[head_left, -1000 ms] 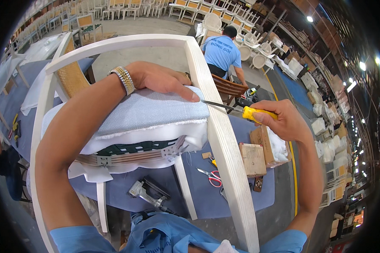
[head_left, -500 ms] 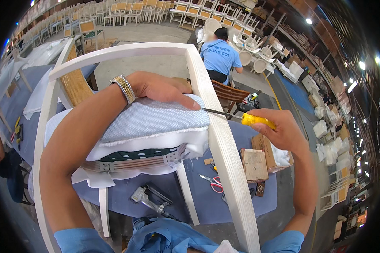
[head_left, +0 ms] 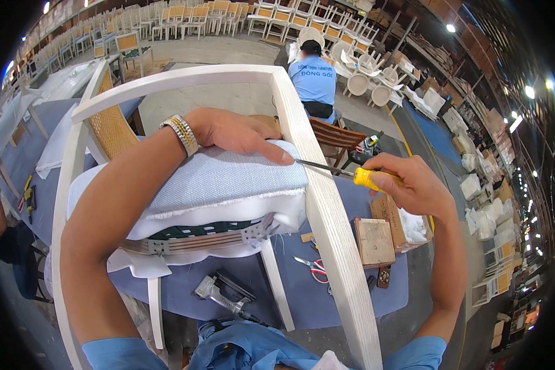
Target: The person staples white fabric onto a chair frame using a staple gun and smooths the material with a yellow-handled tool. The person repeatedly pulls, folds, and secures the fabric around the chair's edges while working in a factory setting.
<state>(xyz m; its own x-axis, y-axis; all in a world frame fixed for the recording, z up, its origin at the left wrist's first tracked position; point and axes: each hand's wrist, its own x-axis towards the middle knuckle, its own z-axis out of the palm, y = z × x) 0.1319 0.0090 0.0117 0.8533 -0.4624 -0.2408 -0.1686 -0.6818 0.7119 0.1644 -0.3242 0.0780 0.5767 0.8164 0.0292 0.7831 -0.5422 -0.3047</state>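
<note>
A pale wooden chair frame point(head_left: 336, 246) lies tipped over on the work table, its seat point(head_left: 228, 176) covered in light blue woven fabric with white padding and dark green webbing below. My left hand point(head_left: 240, 135) grips the seat's upper edge, thumb pressed on the fabric near the right corner; its other fingers are partly hidden behind the seat. In my right hand point(head_left: 422, 188) is a screwdriver point(head_left: 367, 179) with a yellow handle. Its thin dark shaft crosses the frame's right rail, and the tip meets the fabric beside my left thumb.
On the blue-grey table point(head_left: 302, 308) lie a staple gun point(head_left: 219, 296), red-handled scissors point(head_left: 317, 268) and a wooden block point(head_left: 374, 242) beside a cardboard box point(head_left: 401, 231). A co-worker point(head_left: 312, 80) in a blue shirt sits beyond the frame. Rows of chairs point(head_left: 191, 18) stand farther back.
My right hand has turned slightly around the screwdriver handle, with the tip staying at the fabric corner. My left hand keeps its place. The co-worker has shifted left and sits more upright.
</note>
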